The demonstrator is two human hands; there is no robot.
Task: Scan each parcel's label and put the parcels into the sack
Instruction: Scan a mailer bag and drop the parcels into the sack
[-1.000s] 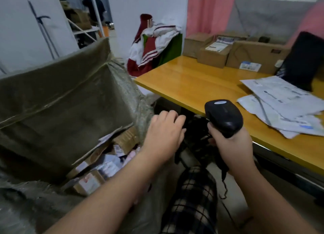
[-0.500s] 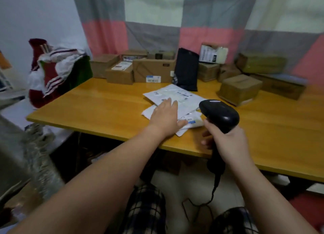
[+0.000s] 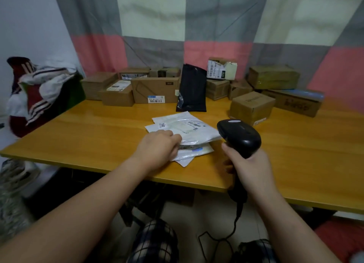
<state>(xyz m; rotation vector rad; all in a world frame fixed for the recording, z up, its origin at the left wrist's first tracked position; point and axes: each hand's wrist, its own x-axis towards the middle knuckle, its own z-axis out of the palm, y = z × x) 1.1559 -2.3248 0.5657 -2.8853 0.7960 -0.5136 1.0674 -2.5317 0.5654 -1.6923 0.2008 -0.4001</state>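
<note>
Head view: left hand (image 3: 157,147) fingers pinch a crinkled white plastic mailer (image 3: 190,129) on the smooth wooden counter (image 3: 94,138); at 3 o'clock, right hand (image 3: 251,169) grips a rounded black scanner (image 3: 239,137).

Wooden table (image 3: 88,136): orange-yellow top, glossy, runs across the whole view. Behind it hangs a curtain (image 3: 153,22) in large grey, cream and pink blocks, covering the back; the cream blocks are the brightest area. Plain white wall (image 3: 29,22) at left. Heap of red and white striped clothing (image 3: 39,89) on something green, just beside the table's left end. Floor (image 3: 197,219) pale, shadowed under the table. Red mat (image 3: 338,237) at lower right. Light dim overall
</note>
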